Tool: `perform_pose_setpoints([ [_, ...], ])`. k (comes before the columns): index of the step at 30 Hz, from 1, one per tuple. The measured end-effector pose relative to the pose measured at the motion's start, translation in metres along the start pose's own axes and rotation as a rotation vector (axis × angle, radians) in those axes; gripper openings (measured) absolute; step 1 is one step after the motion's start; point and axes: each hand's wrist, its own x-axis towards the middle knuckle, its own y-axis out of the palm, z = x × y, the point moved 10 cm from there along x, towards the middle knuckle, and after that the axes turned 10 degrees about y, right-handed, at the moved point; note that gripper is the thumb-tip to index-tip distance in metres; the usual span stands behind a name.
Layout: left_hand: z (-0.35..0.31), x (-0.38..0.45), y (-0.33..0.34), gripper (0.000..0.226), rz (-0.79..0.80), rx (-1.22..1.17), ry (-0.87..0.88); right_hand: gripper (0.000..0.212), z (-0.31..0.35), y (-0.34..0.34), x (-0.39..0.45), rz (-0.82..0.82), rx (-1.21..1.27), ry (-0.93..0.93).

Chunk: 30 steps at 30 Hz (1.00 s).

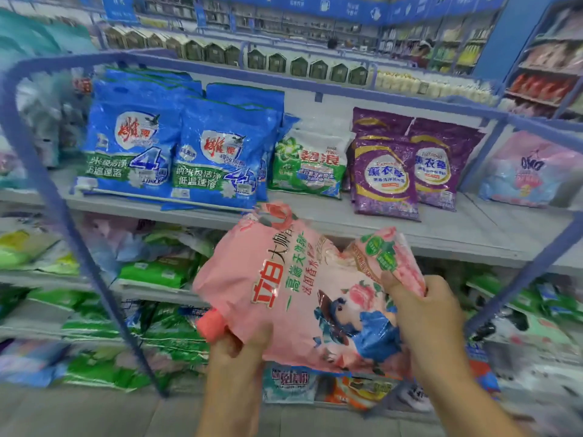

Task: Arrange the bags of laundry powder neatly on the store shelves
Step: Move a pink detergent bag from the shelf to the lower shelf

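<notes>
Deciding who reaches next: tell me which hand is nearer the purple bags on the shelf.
Right. The right hand grips the pink bag almost directly below the purple bags; the left hand grips it lower and farther left.

Counted on the grey metal upper shelf (pixel 441 230): two front-facing blue plastic laundry powder bags (pixel 176 152), more stacked behind, number unclear. One green-and-white plastic bag (pixel 310 164). Two purple plastic bags (pixel 407 165) in front, at least one more behind. One pale pink-and-blue bag (pixel 530 171) at far right. One pink plastic bag with rose print (pixel 303 294), off the shelf. Lower shelves: green bags (pixel 157 272), blurred, uncounted.
</notes>
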Motion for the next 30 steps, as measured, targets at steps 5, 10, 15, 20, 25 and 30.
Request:
perform_pose_setpoints([
  [5,0.033,-0.024,-0.047,0.05,-0.101,-0.058,-0.225,0.041,-0.031,0.029,-0.045,0.042,-0.255,-0.028],
  [10,0.027,-0.026,-0.075,0.058,-0.105,-0.01,-0.26,0.045,-0.077,0.035,-0.07,0.178,-0.239,0.141],
  [15,0.002,-0.008,-0.08,0.06,-0.017,-0.01,-0.272,0.066,-0.052,0.001,-0.067,0.302,-0.676,0.078],
  [20,-0.009,0.0,-0.07,0.043,0.092,0.003,-0.342,0.05,-0.024,0.024,-0.023,0.539,-0.551,-0.005],
  [25,-0.002,0.004,-0.071,0.042,0.079,0.019,-0.37,0.063,-0.096,0.096,-0.051,1.095,-0.538,0.297],
  [30,0.025,0.017,-0.09,0.033,-0.039,-0.001,-0.48,0.049,-0.123,0.11,-0.061,0.998,-0.15,0.303],
])
